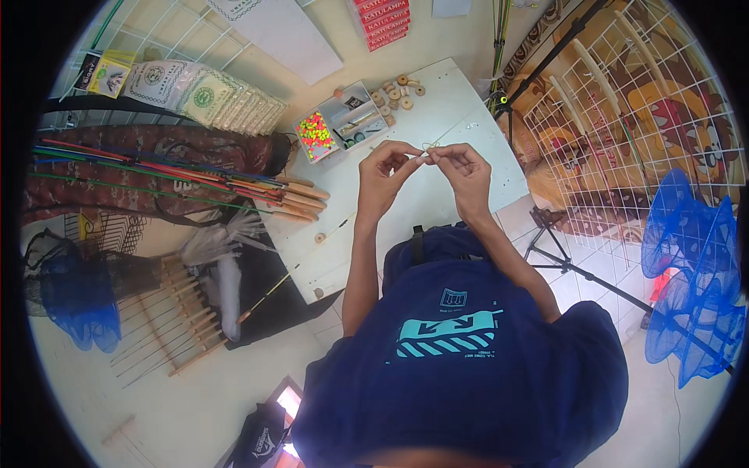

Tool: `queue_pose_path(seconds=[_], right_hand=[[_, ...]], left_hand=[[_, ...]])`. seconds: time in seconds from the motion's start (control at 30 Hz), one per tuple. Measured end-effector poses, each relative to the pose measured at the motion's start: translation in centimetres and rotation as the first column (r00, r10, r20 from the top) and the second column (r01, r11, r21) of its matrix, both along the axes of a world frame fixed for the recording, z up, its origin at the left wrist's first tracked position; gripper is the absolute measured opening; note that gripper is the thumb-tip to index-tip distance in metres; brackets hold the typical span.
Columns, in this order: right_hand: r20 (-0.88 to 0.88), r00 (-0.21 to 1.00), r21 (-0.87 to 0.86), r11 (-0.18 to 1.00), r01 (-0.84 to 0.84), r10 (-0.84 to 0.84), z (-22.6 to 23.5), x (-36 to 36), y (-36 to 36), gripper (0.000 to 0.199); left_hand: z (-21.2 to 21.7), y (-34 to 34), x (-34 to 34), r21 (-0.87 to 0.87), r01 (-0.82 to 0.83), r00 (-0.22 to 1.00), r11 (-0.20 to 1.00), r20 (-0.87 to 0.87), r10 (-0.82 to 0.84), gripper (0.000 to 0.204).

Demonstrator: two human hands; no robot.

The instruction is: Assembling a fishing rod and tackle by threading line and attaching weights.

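Observation:
Over the white table (343,246), my left hand (382,178) and my right hand (468,178) meet with their fingertips nearly touching. Thumb and forefinger of each are pinched together on a thin yellowish-green line (431,145). A small loop of it shows just above the fingertips. Its ends are too fine to follow. Left of my hands lies a clear compartment box (318,159) with many small pink and yellow pieces (315,134) and some small tools. Several little wooden spools (404,102) are grouped behind it.
Wooden-handled rods (300,201) jut over the table's left side. A slim yellow-black stick (269,292) slants past its front left edge. At right stand a black tripod (555,251), a white wire grid (601,156) and hanging blue nets (690,269). Packets (207,93) hang at upper left.

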State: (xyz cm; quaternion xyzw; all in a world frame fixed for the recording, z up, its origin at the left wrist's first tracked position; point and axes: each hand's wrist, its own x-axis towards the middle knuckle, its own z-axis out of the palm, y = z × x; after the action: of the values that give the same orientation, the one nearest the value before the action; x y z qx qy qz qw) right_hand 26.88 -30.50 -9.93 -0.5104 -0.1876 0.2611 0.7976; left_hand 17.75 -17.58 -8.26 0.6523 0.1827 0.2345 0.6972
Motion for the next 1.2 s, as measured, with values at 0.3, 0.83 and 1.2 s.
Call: queue_pose_path(seconds=[0.3, 0.83, 1.2], right_hand=[[-0.219, 0.974, -0.001, 0.998, 0.064, -0.063, -0.3, -0.1, 0.4, 0.034], [-0.287, 0.957, -0.006, 0.999, 0.034, -0.034, -0.7, -0.2, 0.6, 0.022], [-0.286, 0.957, -0.021, 0.999, 0.047, -0.051, -0.5, -0.4, 0.8, 0.02]], left_hand=[[-0.7, 0.5, 0.1, 0.26, -0.011, 0.991, 0.966, -0.128, 0.045, 0.01], [-0.7, 0.4, 0.1, 0.136, -0.003, 0.995, 0.991, -0.101, 0.017, 0.017], [-0.4, 0.1, 0.4, 0.43, -0.084, 0.982, 0.899, -0.116, 0.147, 0.009]])
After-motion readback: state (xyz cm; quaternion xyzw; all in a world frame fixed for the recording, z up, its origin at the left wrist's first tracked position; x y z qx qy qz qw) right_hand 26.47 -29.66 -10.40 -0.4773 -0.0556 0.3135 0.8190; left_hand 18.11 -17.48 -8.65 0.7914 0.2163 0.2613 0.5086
